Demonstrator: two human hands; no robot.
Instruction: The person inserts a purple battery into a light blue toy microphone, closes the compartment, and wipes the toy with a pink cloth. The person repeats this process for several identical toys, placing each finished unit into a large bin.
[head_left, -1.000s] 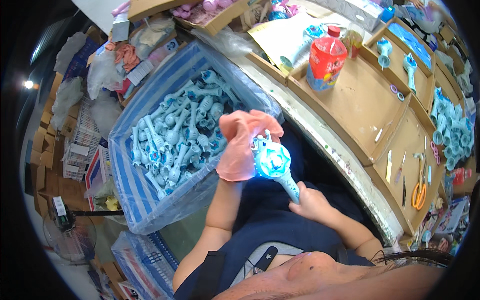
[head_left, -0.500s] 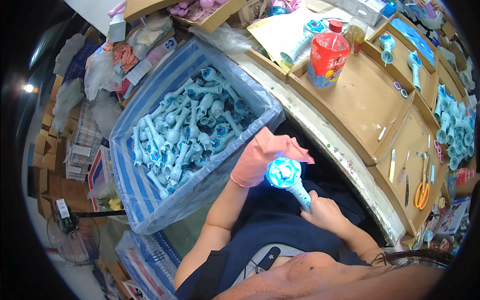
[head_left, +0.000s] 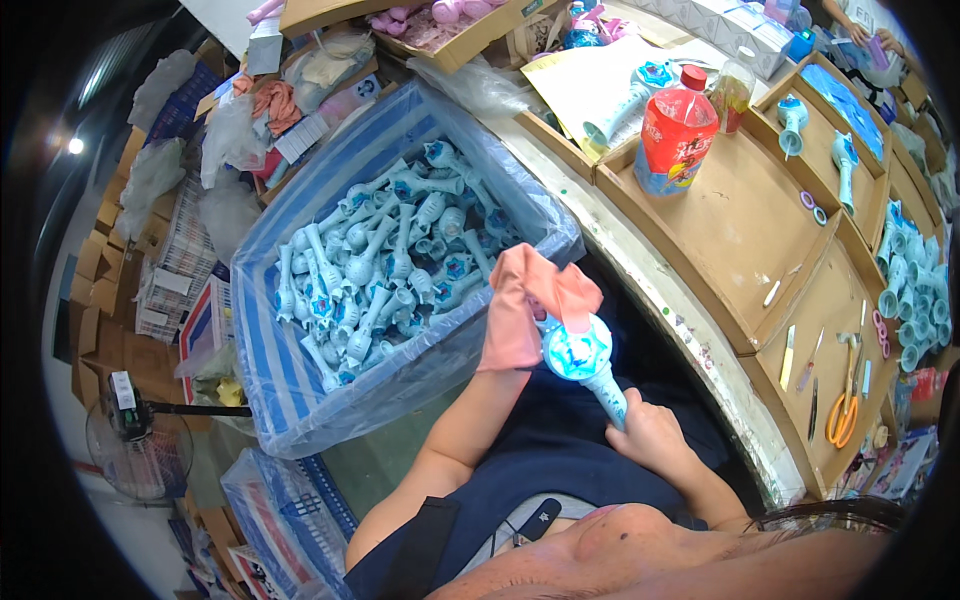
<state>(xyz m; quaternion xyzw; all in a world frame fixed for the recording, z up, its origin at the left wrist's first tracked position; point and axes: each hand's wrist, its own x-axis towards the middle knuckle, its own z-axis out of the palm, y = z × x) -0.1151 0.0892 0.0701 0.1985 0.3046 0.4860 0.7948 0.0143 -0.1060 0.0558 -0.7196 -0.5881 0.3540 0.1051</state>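
Observation:
A light-blue toy wand with a round head and a flared handle is in front of my body, its head glowing. My right hand has its fingers wrapped round the handle's lower end. Against the top of the head, my left hand is bunched in a salmon-coloured cloth, which hides most of its fingers. A flap of the cloth hangs over the head's upper edge. Beyond the left hand, a blue-and-white striped bin lined with clear plastic holds several similar wands.
On the right, a worktable carries shallow cardboard trays, orange-handled scissors, a red-labelled bottle and more wands. A fan stands at the lower left. Another person's hands show at the far right.
The left hand with the cloth has shifted slightly left across the wand's head, and the cloth has folded over differently. The head's glow looks less glaring. The right hand keeps its hold.

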